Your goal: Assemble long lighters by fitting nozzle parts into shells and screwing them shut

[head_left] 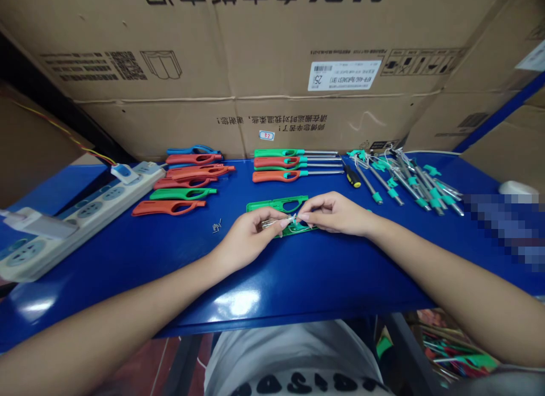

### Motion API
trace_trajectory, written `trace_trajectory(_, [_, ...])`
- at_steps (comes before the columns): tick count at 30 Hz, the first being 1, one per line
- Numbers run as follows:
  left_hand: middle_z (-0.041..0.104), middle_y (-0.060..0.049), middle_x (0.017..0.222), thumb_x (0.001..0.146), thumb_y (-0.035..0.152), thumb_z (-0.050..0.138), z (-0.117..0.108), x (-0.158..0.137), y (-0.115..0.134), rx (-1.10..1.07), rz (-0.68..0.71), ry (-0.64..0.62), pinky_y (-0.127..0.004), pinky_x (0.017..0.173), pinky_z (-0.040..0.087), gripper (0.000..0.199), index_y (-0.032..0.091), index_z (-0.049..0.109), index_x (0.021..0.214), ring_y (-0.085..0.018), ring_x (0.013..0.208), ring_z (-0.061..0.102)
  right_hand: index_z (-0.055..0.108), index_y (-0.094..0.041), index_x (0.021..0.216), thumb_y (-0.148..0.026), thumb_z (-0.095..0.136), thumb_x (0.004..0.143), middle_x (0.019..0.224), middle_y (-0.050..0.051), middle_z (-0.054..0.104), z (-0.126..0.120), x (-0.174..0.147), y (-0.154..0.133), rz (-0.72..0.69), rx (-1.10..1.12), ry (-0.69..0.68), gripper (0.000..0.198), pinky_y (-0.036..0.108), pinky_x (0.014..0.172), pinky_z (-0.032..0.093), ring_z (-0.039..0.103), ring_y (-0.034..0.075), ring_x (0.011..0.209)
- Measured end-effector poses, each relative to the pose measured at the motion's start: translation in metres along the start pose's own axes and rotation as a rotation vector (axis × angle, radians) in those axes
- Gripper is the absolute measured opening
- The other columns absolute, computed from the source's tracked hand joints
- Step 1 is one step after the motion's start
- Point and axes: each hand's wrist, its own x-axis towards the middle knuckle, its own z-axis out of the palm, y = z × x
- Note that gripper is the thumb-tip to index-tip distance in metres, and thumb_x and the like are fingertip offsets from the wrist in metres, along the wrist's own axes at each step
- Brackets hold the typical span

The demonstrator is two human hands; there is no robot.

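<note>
While you work at the blue worktop (255, 282), your left hand (244, 237) grasps a small component (292, 219) between thumb and fingers. Your right hand (336, 213) meets the component at its inner end, with thumb and index fingertip brought close together; whether they pinch a wire there is too small to tell. The component is located directly above a green casing half (290, 232), which lies on the worktop beneath your fingers and is partly hidden by both hands. A second green casing half (266, 205) lies just beyond it, parallel to the first.

To the left of your left hand, note a small heap of metal pins (217, 226). Farther left, red casings (168, 207), a green casing (183, 194) and a blue casing (193, 150) lie in a row that runs back toward the cardboard panel (170, 120). Beyond your hands, red and green lighters (272, 176) with metal rods lie side by side, rods pointing right. A black and yellow screwdriver (352, 176) lies near the rod ends. To its right, locate the pile of metal tubes (368, 180) with teal fittings and thin wires. A white power strip (102, 201) runs diagonally along the left side of the worktop.
</note>
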Motion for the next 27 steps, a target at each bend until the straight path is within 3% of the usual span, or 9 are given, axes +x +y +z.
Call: trace_trajectory(27, [0.072, -0.003, 0.077, 0.084, 0.04, 0.071, 0.0079, -0.0015, 0.0021, -0.05, -0.043, 0.058, -0.026, 0.068, 0.05, 0.028, 0.013, 0.075, 0.093, -0.015, 0.07, 0.062, 0.071, -0.012, 0.084, -0.039, 0.074, 0.082, 0.065, -0.004, 0.06, 0.0083, 0.0013, 0.0019, -0.113, -0.017, 0.067, 0.027, 0.023, 0.053, 0.035, 0.042, 0.006, 0.052])
